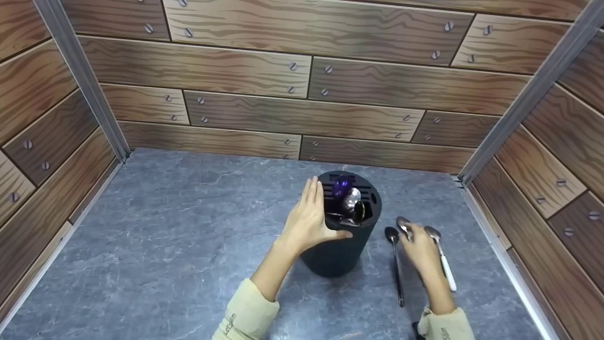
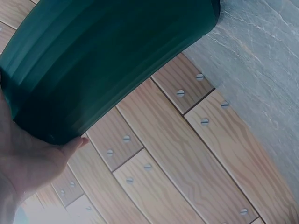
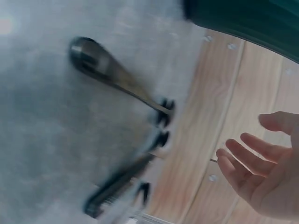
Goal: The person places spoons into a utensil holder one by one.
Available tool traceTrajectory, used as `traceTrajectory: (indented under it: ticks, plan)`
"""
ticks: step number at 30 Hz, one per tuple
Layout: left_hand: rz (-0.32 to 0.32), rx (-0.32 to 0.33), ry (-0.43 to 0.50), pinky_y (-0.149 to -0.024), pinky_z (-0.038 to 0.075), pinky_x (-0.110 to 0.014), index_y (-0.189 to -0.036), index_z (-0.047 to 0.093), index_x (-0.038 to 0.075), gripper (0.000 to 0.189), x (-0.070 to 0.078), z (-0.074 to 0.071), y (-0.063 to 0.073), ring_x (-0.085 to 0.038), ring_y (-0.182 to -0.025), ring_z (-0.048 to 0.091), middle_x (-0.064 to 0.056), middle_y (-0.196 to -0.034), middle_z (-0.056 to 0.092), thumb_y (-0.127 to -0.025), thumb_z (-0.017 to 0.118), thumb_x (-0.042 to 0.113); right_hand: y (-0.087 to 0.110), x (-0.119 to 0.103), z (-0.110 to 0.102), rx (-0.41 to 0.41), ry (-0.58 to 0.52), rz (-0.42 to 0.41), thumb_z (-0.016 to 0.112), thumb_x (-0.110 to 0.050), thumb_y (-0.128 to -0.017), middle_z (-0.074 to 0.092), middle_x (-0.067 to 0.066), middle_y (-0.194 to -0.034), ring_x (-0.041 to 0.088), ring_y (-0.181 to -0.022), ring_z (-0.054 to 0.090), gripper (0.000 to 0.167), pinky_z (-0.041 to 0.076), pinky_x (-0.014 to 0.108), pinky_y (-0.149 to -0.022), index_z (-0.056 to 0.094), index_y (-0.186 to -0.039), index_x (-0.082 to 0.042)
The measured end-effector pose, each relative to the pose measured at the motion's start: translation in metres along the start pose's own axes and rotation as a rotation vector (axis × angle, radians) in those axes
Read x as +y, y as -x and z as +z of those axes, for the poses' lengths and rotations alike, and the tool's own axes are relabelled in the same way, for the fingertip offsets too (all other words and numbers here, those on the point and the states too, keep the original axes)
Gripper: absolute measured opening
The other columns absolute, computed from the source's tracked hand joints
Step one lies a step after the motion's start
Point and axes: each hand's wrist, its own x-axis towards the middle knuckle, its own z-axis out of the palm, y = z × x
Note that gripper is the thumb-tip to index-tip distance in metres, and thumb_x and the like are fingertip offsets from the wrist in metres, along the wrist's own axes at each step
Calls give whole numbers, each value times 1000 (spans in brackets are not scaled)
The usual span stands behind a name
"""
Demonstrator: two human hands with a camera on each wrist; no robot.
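A dark cylindrical cutlery holder (image 1: 337, 252) stands upright on the floor, its slotted top holding a purple spoon (image 1: 341, 186), a silver spoon (image 1: 353, 197) and other pieces hard to make out. My left hand (image 1: 306, 222) rests against its upper left side, fingers straight and thumb stretched across the front. To the right, my right hand (image 1: 420, 245) hovers over loose spoons with its fingers relaxed and holding nothing. A dark spoon (image 1: 395, 264) lies left of it, and a white-handled spoon (image 1: 446, 267) right. The bowl of a middle spoon (image 1: 403, 222) shows beyond the fingertips.
Wood-patterned panels (image 1: 245, 71) enclose the grey marbled surface (image 1: 188, 226) at the back and both sides, with metal strips at the corners. A small black piece (image 1: 416, 329) peeks out beside the right sleeve.
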Motion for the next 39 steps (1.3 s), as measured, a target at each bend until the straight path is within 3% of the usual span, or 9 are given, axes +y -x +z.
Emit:
traceTrajectory:
  ticks: [7, 14, 25, 33, 39]
  plan:
    - [6, 12, -19, -105, 25, -37, -139, 21, -11, 125, 1, 0, -1, -32, -135, 13, -24, -147, 15, -59, 64, 75, 3, 16, 17, -118, 66, 46, 59, -10, -83, 62, 22, -90, 44, -85, 57, 32, 43, 55, -71, 54, -109, 8]
    - [8, -1, -25, -105, 23, -36, -140, 21, -11, 124, 2, 0, -3, -32, -135, 12, -24, -147, 15, -60, 63, 75, 3, 27, 27, -197, 128, 33, 63, -9, -75, 59, 27, -81, 47, -79, 56, 27, 42, 55, -69, 54, -94, 7]
    - [-5, -25, -28, -105, 23, -36, -140, 19, -10, 125, 1, -1, -2, -31, -136, 10, -24, -147, 13, -60, 61, 76, -3, 24, 32, -241, 137, 88, 60, -4, -68, 52, 9, -58, 29, -54, 54, 11, 44, 46, -55, 50, -64, -4]
    - [-12, -33, -26, -105, 25, -37, -140, 19, -10, 125, -1, 0, -1, -31, -136, 10, -23, -148, 13, -60, 61, 76, -5, 21, 34, -262, 159, 92, 57, -4, -71, 53, 10, -55, 30, -52, 57, 21, 47, 47, -59, 43, -56, -7]
    - [6, -3, -27, -104, 27, -37, -140, 20, -11, 124, -1, 0, -1, -31, -136, 11, -24, -147, 15, -60, 63, 74, -6, 19, 29, -273, 157, 119, 62, -8, -75, 57, 21, -66, 35, -61, 58, 19, 46, 50, -65, 51, -63, 0]
